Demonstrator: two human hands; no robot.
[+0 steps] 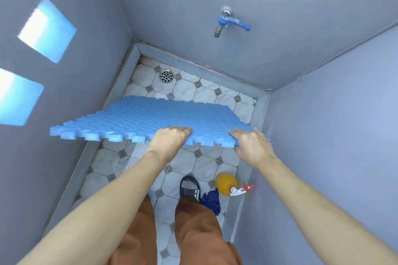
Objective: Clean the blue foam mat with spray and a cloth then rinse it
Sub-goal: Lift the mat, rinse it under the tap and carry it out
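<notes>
The blue foam mat (140, 118) with interlocking toothed edges is held flat above the tiled floor, roughly level. My left hand (168, 142) grips its near edge around the middle, fingers over the top. My right hand (252, 146) grips the near right corner the same way. On the floor by the right wall stands a spray bottle (227, 184) of yellow liquid with a white and red trigger. A dark blue cloth (212, 200) lies crumpled beside it, next to my right foot.
A blue-handled tap (230, 23) juts from the far wall above the mat. A round metal drain (166, 75) sits in the far left floor corner. Grey walls close in on three sides. My black sandal (190, 187) stands on the tiled floor (193, 170).
</notes>
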